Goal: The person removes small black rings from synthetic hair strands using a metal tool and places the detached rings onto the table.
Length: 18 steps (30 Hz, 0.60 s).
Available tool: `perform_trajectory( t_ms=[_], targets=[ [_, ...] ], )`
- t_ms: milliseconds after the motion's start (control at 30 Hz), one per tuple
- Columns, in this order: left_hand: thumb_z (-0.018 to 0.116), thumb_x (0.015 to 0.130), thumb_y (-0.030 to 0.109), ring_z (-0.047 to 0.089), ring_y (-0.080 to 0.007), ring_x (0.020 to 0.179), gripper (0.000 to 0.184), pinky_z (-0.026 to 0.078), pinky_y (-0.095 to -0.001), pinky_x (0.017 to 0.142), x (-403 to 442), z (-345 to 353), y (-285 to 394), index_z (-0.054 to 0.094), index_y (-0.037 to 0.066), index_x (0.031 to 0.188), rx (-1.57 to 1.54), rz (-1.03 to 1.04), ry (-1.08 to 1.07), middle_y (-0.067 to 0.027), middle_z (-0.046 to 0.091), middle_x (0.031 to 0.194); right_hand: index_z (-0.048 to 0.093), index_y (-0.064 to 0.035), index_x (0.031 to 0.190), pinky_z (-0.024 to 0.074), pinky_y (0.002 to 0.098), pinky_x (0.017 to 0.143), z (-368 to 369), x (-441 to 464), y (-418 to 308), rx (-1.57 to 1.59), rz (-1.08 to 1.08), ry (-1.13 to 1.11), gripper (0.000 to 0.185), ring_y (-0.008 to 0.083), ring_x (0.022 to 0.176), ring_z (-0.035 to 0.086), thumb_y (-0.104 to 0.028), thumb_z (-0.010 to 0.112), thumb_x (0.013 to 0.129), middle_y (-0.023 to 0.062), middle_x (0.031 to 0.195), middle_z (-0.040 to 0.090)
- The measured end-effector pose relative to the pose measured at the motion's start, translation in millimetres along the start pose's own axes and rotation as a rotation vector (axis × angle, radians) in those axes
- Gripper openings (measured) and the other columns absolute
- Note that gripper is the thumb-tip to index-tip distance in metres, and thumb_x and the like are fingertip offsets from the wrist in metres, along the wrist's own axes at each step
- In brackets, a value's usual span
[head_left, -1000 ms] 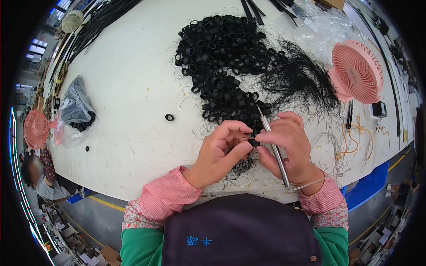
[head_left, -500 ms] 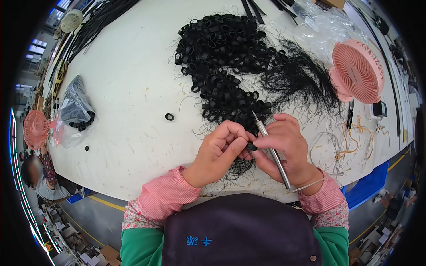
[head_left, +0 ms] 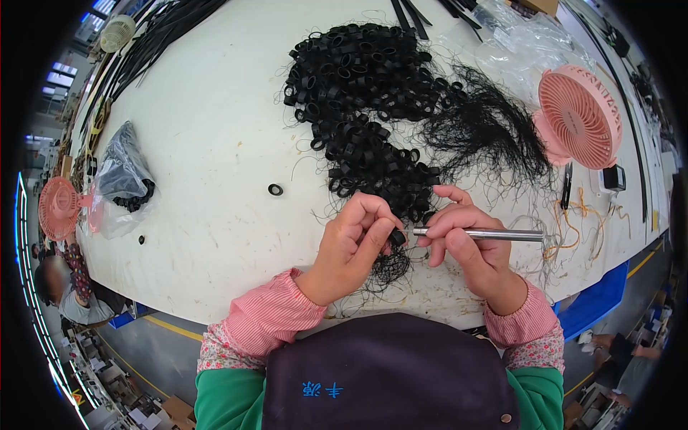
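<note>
By the tabletop [head_left: 236,265] edge nearest the wearer: black ring [head_left: 398,237] — pinched by left fingers [head_left: 373,242]; metal tool [head_left: 505,234] — clamped by right fingers [head_left: 463,248].

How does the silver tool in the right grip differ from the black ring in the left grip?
Shape: the silver tool is long and slim, while the black ring is short and squat.
Finish: the tool is shiny and metallic-looking, whereas the ring is black.
Holder: the right grip holds the tool; the left grip pinches the ring.
Shared: both are hand-held, close together.
</note>
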<state>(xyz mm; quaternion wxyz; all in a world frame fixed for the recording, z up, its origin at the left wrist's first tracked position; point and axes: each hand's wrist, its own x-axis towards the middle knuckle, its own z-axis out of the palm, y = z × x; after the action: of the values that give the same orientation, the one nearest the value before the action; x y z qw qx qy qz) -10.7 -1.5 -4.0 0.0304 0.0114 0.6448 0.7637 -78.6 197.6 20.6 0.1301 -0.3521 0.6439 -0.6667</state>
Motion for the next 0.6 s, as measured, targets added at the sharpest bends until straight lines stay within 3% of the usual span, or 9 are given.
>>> perform_trajectory(
  t_ms=[600],
  targets=[
    [0.047,0.1,0.007,0.052,-0.0044,0.07,0.008,0.044,-0.0188,0.062,-0.5,0.8,0.6,0.045,0.003,0.106,-0.025,-0.015,-0.009,-0.0049,0.062,0.09,0.063,-0.0066,0.097,0.0272,0.0445,0.107,2.5,0.6,0.1,-0.019,0.018,0.002,0.019,0.0081,0.065,0.063,-0.022,0.051,0.098,-0.0012,0.068,0.064]
  ],
)
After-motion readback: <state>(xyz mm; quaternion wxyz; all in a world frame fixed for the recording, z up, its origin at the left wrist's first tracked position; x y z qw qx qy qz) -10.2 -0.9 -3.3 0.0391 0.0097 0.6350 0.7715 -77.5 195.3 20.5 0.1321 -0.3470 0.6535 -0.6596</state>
